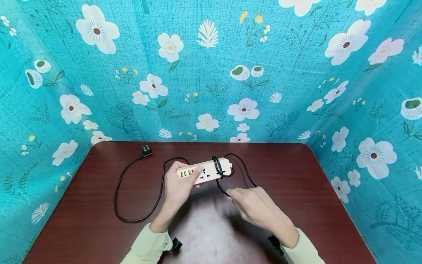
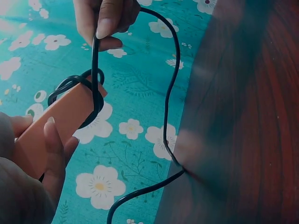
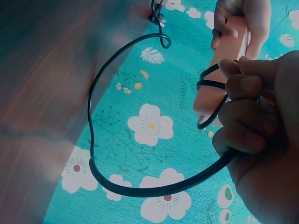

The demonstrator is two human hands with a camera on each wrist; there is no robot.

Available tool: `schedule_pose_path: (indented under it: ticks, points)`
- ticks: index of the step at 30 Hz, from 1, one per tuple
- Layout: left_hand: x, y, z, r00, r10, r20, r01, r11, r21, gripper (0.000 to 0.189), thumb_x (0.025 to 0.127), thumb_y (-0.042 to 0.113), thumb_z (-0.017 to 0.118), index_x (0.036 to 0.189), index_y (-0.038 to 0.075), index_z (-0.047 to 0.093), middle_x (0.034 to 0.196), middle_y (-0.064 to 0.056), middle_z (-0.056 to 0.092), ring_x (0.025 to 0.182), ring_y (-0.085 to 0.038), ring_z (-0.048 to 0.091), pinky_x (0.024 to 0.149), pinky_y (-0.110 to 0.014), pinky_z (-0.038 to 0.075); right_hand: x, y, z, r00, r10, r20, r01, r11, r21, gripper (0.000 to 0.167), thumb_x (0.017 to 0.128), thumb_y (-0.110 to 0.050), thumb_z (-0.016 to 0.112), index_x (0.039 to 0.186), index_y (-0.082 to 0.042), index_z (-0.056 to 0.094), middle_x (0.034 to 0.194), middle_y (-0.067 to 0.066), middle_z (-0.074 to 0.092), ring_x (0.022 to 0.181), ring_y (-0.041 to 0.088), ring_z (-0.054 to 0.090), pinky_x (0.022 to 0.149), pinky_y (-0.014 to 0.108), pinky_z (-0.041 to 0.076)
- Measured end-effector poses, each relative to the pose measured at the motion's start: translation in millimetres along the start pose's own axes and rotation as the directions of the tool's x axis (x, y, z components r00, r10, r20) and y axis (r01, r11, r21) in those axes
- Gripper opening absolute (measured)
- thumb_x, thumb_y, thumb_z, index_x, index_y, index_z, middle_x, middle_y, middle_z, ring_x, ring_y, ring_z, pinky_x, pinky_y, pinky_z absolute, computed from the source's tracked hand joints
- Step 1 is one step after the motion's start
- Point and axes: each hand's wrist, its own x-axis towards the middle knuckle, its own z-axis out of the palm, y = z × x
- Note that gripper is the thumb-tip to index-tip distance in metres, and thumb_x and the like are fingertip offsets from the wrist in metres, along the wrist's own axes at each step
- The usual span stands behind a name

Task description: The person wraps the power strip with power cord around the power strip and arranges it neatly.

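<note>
My left hand (image 1: 179, 183) grips the left end of a white power strip (image 1: 211, 172), thumb on its socket face and fingers underneath. Several turns of black cord (image 1: 218, 167) wrap around the strip's right end. Below and right of it, my right hand (image 1: 257, 207) pinches the cord between thumb and fingertips. In the left wrist view the cord (image 2: 95, 60) runs taut from the strip up to those fingertips. The right wrist view shows the other fingers curled around the cord (image 3: 154, 191), which leaves the hand in a wide loop.
The cord's far stretch curves over the left of the dark red-brown table (image 1: 82, 205), ending in a black plug (image 1: 146, 150) near the back edge. A turquoise flowered cloth (image 1: 197, 91) hangs behind the table and along its sides.
</note>
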Motion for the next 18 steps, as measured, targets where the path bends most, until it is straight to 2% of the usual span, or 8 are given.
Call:
schedule_pose_path:
  ticks: [4,7,10,13,18]
  points:
    - [-2.0,2.3,-2.8,1.0,0.001,0.008,-0.001,1.0,0.01,0.039,0.085,0.024,0.089,0.101,0.004,0.059,0.078,-0.019,0.075,0.051,-0.016,0.072,0.05,-0.036,0.061,-0.8,-0.5,-1.5,1.0,0.006,0.004,-0.006,1.0,0.02,0.041,0.114,-0.037,0.034,0.086,-0.02,0.058,0.064,-0.012,0.042,0.056,-0.005,0.022,0.049,0.01,0.015]
    - [-2.3,2.6,-4.5,1.0,0.004,0.014,-0.004,1.0,0.002,0.04,0.085,0.024,0.09,0.102,0.003,0.06,0.08,-0.02,0.075,0.052,-0.016,0.072,0.05,-0.036,0.061,-2.7,-0.2,-4.7,1.0,0.024,0.011,-0.024,0.999,0.042,0.04,0.114,-0.037,0.037,0.089,-0.018,0.062,0.067,-0.011,0.046,0.057,-0.005,0.03,0.05,0.009,0.025]
    - [0.9,4.2,-6.6,1.0,0.022,0.017,-0.022,1.0,-0.009,0.04,0.085,0.023,0.09,0.101,0.003,0.06,0.08,-0.022,0.074,0.052,-0.016,0.072,0.05,-0.037,0.061,-2.5,1.2,-8.4,0.999,0.038,-0.022,-0.037,0.999,0.027,0.043,0.114,-0.038,0.035,0.093,-0.016,0.065,0.069,-0.011,0.051,0.057,-0.003,0.035,0.05,0.01,0.03]
    - [3.7,9.0,-7.9,0.999,0.043,0.02,-0.043,0.999,-0.01,0.04,0.084,0.023,0.09,0.101,0.002,0.061,0.079,-0.021,0.074,0.051,-0.02,0.072,0.049,-0.038,0.061,0.0,3.0,-11.5,0.997,0.028,-0.074,-0.029,0.999,-0.015,0.044,0.115,-0.037,0.035,0.094,-0.015,0.067,0.069,-0.01,0.052,0.055,-0.002,0.035,0.048,0.012,0.028]
    - [1.7,15.7,-7.8,0.999,0.044,0.017,-0.045,0.998,0.051,0.041,0.083,0.029,0.092,0.101,0.008,0.061,0.078,-0.016,0.075,0.051,-0.027,0.072,0.05,-0.038,0.061,6.8,4.0,-16.3,0.995,-0.012,-0.104,0.006,0.999,-0.053,0.033,0.113,-0.03,0.046,0.094,-0.016,0.068,0.067,-0.009,0.051,0.053,0.0,0.031,0.046,0.013,0.02]
